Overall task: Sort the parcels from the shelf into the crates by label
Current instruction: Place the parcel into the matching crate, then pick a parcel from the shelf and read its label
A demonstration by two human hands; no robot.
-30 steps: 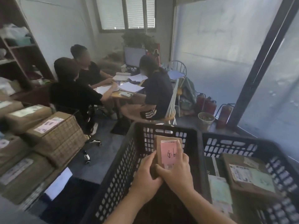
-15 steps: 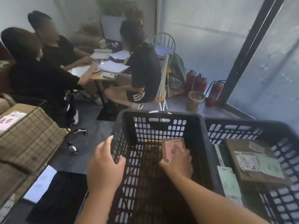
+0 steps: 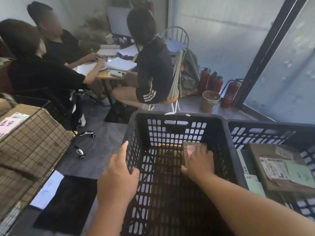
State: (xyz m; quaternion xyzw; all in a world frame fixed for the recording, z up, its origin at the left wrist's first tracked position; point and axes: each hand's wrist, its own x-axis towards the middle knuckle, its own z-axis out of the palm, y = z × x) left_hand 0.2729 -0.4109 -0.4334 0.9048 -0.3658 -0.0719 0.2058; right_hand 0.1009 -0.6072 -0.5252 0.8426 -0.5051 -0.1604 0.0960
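Observation:
A small brown parcel with a pink label [image 3: 190, 148] sits low inside the left black crate [image 3: 172, 116], near its right wall. My right hand [image 3: 198, 163] reaches down into that crate and rests on the parcel, fingers over it. My left hand [image 3: 119, 174] grips the crate's left wall near the rim. The right black crate [image 3: 265, 124] holds a flat brown parcel [image 3: 265, 154] with a white and green label, and green-labelled flat parcels [image 3: 254, 184] beside it.
A wire-mesh shelf [image 3: 32, 147] at the left holds brown labelled parcels [image 3: 13, 123]. Three persons sit around a small desk [image 3: 109, 76] with papers beyond the crates. Red fire extinguishers [image 3: 211, 81] and a bin [image 3: 210, 101] stand by the glass wall.
My right hand has lowered the pink-labelled parcel deeper into the left crate. My left hand let go of the parcel and moved onto the crate's left wall. The view tilted down and right.

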